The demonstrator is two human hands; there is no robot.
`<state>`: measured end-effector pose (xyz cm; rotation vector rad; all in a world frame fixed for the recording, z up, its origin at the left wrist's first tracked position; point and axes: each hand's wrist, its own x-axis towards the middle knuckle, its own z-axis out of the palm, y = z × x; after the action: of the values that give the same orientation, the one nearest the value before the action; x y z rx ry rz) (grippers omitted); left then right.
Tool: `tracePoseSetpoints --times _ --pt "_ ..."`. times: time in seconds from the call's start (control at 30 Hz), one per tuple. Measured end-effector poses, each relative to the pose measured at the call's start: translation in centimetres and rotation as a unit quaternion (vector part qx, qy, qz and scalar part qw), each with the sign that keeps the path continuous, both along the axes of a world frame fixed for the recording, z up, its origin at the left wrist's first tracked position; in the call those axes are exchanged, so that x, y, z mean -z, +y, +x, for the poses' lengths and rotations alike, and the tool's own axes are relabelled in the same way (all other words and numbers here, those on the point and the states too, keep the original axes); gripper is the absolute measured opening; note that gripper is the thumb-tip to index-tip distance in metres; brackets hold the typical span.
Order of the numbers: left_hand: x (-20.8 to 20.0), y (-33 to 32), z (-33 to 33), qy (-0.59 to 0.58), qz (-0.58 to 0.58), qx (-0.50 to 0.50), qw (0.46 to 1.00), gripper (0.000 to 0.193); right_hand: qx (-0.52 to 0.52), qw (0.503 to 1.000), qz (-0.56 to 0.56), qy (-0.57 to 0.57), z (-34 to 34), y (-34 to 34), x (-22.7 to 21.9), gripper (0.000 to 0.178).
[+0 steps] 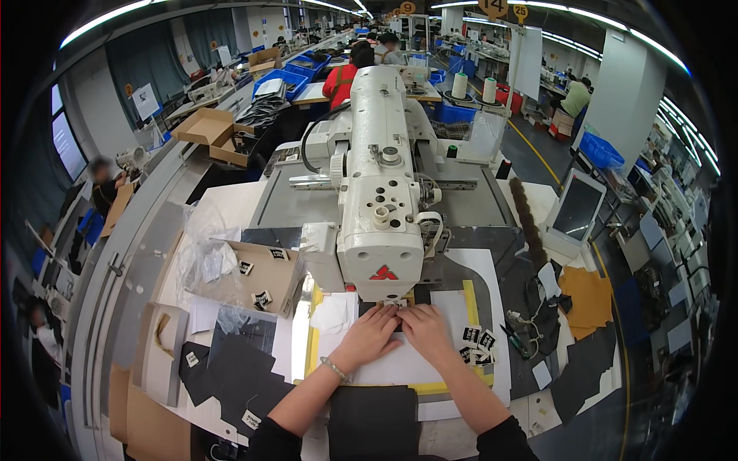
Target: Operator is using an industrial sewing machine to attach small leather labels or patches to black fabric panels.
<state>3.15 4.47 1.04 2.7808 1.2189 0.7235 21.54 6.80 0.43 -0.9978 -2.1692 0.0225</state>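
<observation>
Both my hands reach up to the needle area of a large white sewing machine (380, 207). My left hand (367, 335) lies flat, wearing a beaded bracelet, with its fingertips under the machine head. Beside it my right hand (425, 330) rests with outstretched fingers, the fingertips of both almost meeting. Just ahead of them a small pale piece (397, 303) shows under the head; its kind is hard to make out. Dark material shows between my hands, above a white sheet edged with yellow tape (384, 376). A dark fabric panel (373, 422) lies at the front edge.
Several black-and-white labels (478, 346) lie to the right, near small snips (513, 338). At the left stand an open cardboard box (265, 269) with labels and dark fabric pieces (246, 376). A screen (576, 207) and orange-brown material (586, 300) are at the right.
</observation>
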Motion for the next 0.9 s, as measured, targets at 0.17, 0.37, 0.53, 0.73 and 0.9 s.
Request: tracePoseSetpoints --times 0.17,0.37,0.53,0.73,0.9 --pt "0.3 -0.3 0.1 0.012 0.010 -0.004 1.000 0.047 0.021 1.000 -0.003 -0.005 0.2 -0.4 -0.2 0.017" --pt "0.2 -1.1 0.5 0.012 0.013 -0.011 1.000 0.046 0.037 0.999 -0.012 -0.015 0.1 -0.6 -0.9 0.018" --pt "0.0 -1.4 0.8 0.007 0.005 -0.010 1.000 0.047 0.037 0.999 -0.003 -0.027 0.5 -0.5 -0.7 0.018" --pt "0.2 -1.4 1.0 0.008 -0.011 -0.030 0.999 0.048 0.035 0.998 0.027 -0.054 0.6 -0.6 -0.8 0.019" --pt "0.3 -1.2 0.8 -0.024 -0.032 -0.033 0.999 0.042 0.031 0.997 0.005 -0.076 0.3 -0.6 -0.9 0.030"
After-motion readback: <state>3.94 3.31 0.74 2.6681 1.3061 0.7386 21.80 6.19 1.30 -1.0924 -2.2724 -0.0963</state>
